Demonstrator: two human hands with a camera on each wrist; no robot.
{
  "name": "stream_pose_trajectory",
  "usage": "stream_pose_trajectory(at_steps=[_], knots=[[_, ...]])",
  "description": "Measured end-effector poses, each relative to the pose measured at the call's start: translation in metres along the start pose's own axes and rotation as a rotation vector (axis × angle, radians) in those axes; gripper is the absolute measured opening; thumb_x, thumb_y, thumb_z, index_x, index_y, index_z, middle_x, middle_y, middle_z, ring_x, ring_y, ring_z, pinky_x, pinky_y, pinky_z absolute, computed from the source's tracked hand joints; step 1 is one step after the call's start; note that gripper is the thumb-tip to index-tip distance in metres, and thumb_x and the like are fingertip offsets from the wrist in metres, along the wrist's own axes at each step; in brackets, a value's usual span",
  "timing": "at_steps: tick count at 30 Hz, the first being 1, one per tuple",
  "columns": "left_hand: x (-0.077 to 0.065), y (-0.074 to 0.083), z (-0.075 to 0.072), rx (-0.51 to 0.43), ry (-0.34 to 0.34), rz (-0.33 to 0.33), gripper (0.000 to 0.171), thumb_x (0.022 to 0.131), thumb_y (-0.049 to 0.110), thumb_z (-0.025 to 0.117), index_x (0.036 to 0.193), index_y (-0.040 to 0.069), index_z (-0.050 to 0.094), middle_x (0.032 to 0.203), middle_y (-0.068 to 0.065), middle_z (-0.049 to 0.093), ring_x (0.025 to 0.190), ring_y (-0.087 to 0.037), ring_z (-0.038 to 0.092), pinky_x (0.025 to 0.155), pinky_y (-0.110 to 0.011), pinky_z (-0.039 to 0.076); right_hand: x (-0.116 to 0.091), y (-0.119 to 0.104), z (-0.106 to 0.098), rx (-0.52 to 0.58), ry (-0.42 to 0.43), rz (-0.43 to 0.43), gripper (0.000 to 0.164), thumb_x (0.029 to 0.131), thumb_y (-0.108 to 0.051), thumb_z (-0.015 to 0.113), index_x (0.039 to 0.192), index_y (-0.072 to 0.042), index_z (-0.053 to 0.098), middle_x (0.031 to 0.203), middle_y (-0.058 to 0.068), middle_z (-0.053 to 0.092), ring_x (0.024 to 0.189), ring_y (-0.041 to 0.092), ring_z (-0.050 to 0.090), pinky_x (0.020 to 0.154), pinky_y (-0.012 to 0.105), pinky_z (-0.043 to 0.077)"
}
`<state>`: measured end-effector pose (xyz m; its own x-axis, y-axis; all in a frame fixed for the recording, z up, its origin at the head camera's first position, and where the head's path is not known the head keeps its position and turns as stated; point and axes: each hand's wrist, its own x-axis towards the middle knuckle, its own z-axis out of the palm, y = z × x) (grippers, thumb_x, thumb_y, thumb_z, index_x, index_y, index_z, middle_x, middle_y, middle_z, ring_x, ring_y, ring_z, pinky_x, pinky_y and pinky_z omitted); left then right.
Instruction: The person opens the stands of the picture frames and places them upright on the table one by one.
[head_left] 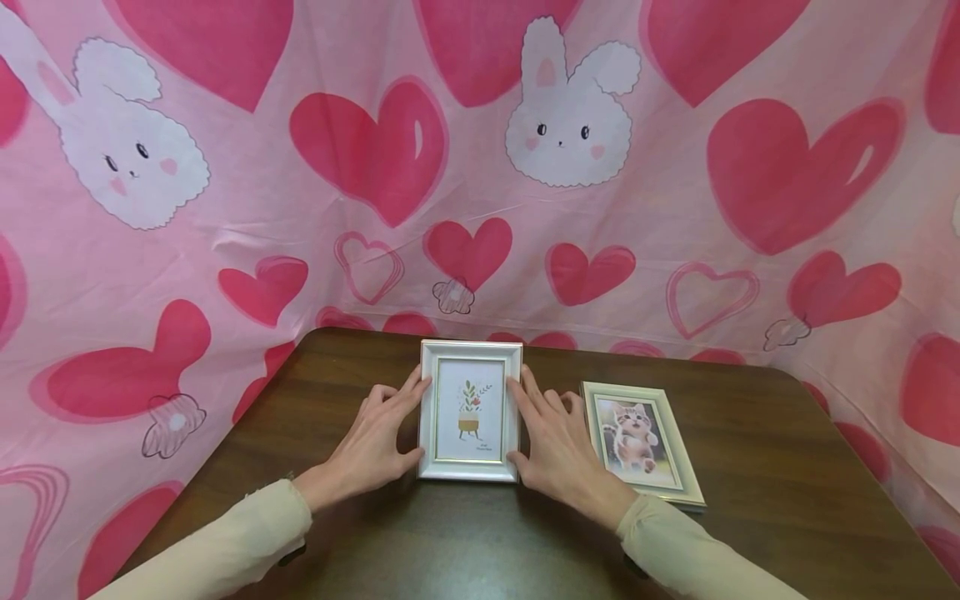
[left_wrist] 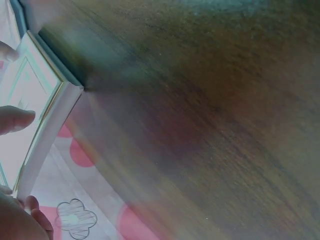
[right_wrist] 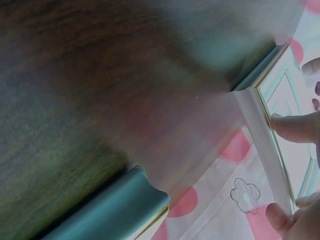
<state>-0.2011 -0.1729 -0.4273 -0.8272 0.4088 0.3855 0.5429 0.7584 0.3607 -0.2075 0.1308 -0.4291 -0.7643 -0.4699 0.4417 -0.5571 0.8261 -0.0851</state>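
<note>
1. Nearest, pale sleeves (head_left: pixel 225 542) reach in from about seven and five o'clock over the table (head_left: pixel 450 542), its top dark brown and wood-grained.
2. The left hand (head_left: pixel 371 437) is at about eight o'clock of the plant frame (head_left: pixel 471 412); its fingers (head_left: pixel 412 396) pinch the left side, thumb low on the front, the others higher and around the edge.
3. The right hand (head_left: pixel 562 446), at about four o'clock, pinches the right side between thumb and fingers in the same way.
4. The plant frame, white with thin gold trim, is between the two hands, its picture towards the head camera. It seems to stand on its lower edge, though the wrist views are blurred there.
5. At three o'clock from it, just beside the right hand, the cat frame (head_left: pixel 633 442) lies face up on the table, its top towards eleven o'clock.
6. Beyond the table hangs a pink cloth (head_left: pixel 480 192) printed with red hearts, with rabbit heads at ten and one o'clock.
</note>
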Motion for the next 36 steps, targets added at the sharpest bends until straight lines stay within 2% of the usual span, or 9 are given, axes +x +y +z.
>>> stream_pose_trajectory(at_steps=[10, 18, 20, 22, 24, 26, 30, 32, 36], knots=[[0.000, 0.005, -0.004, -0.012, 0.013, -0.008, 0.105, 0.073, 0.020, 0.097, 0.162, 0.014, 0.043, 0.172, 0.000, 0.024, 0.109, -0.020, 0.043, 0.087, -0.040, 0.042, -0.003, -0.001, 0.000, 0.003, 0.030, -0.014, 0.114, 0.070, -0.041, 0.096, 0.163, -0.009, 0.037, 0.168, 0.020, 0.032, 0.108, 0.030, 0.056, 0.104, 0.064, 0.032], [0.001, 0.008, -0.006, -0.058, 0.044, -0.029, 0.107, 0.072, 0.015, 0.097, 0.164, 0.020, 0.041, 0.170, 0.000, 0.030, 0.108, -0.020, 0.044, 0.083, -0.039, 0.045, -0.004, -0.001, 0.001, -0.001, 0.039, -0.020, 0.114, 0.070, -0.041, 0.096, 0.163, -0.009, 0.037, 0.168, 0.020, 0.033, 0.108, 0.030, 0.057, 0.103, 0.063, 0.033], [0.001, 0.009, -0.006, -0.071, 0.062, -0.039, 0.109, 0.072, 0.014, 0.097, 0.164, 0.021, 0.040, 0.162, -0.007, 0.046, 0.107, -0.022, 0.046, 0.082, -0.041, 0.047, -0.005, -0.001, 0.001, -0.003, 0.046, -0.024, 0.114, 0.070, -0.041, 0.096, 0.162, -0.009, 0.038, 0.167, 0.020, 0.034, 0.107, 0.030, 0.057, 0.103, 0.063, 0.033], [0.001, 0.009, -0.006, -0.082, 0.078, -0.056, 0.111, 0.072, 0.014, 0.097, 0.165, 0.022, 0.038, 0.142, -0.014, 0.060, 0.106, -0.023, 0.049, 0.082, -0.042, 0.048, -0.005, -0.002, 0.000, -0.007, 0.051, -0.028, 0.115, 0.070, -0.041, 0.097, 0.162, -0.009, 0.037, 0.167, 0.020, 0.034, 0.106, 0.029, 0.056, 0.102, 0.063, 0.033], [0.002, 0.010, -0.007, -0.096, 0.093, -0.072, 0.112, 0.073, 0.013, 0.097, 0.166, 0.023, 0.036, 0.121, -0.015, 0.062, 0.104, -0.026, 0.052, 0.082, -0.043, 0.050, -0.005, -0.002, 0.001, -0.013, 0.057, -0.032, 0.115, 0.069, -0.041, 0.096, 0.163, -0.009, 0.037, 0.167, 0.020, 0.034, 0.105, 0.029, 0.056, 0.101, 0.062, 0.033], [0.002, 0.011, -0.008, -0.119, 0.107, -0.081, 0.112, 0.075, 0.013, 0.095, 0.167, 0.023, 0.034, 0.111, -0.014, 0.059, 0.102, -0.028, 0.054, 0.079, -0.042, 0.051, -0.005, -0.002, 0.001, -0.020, 0.066, -0.037, 0.114, 0.070, -0.041, 0.096, 0.162, -0.009, 0.038, 0.166, 0.020, 0.035, 0.105, 0.029, 0.056, 0.101, 0.062, 0.034], [0.005, 0.013, -0.013, -0.175, 0.138, -0.066, 0.106, 0.080, 0.010, 0.091, 0.167, 0.021, 0.032, 0.135, -0.011, 0.066, 0.099, -0.028, 0.057, 0.076, -0.042, 0.051, -0.006, -0.003, 0.000, -0.030, 0.072, -0.042, 0.115, 0.070, -0.041, 0.096, 0.163, -0.009, 0.037, 0.167, 0.020, 0.034, 0.105, 0.030, 0.056, 0.101, 0.062, 0.034], [0.007, 0.015, -0.015, -0.203, 0.151, -0.059, 0.103, 0.083, 0.008, 0.088, 0.168, 0.020, 0.031, 0.149, -0.007, 0.061, 0.098, -0.025, 0.058, 0.078, -0.043, 0.051, -0.006, -0.003, -0.001, -0.031, 0.069, -0.041, 0.115, 0.070, -0.041, 0.096, 0.163, -0.009, 0.037, 0.167, 0.020, 0.034, 0.105, 0.030, 0.056, 0.102, 0.062, 0.034], [0.010, 0.019, -0.020, -0.249, 0.175, -0.073, 0.095, 0.087, 0.006, 0.084, 0.166, 0.018, 0.034, 0.149, -0.005, 0.057, 0.095, -0.019, 0.061, 0.080, -0.043, 0.050, -0.007, -0.004, -0.002, -0.031, 0.063, -0.037, 0.115, 0.071, -0.040, 0.096, 0.164, -0.010, 0.036, 0.168, 0.019, 0.032, 0.105, 0.029, 0.056, 0.102, 0.062, 0.033]])
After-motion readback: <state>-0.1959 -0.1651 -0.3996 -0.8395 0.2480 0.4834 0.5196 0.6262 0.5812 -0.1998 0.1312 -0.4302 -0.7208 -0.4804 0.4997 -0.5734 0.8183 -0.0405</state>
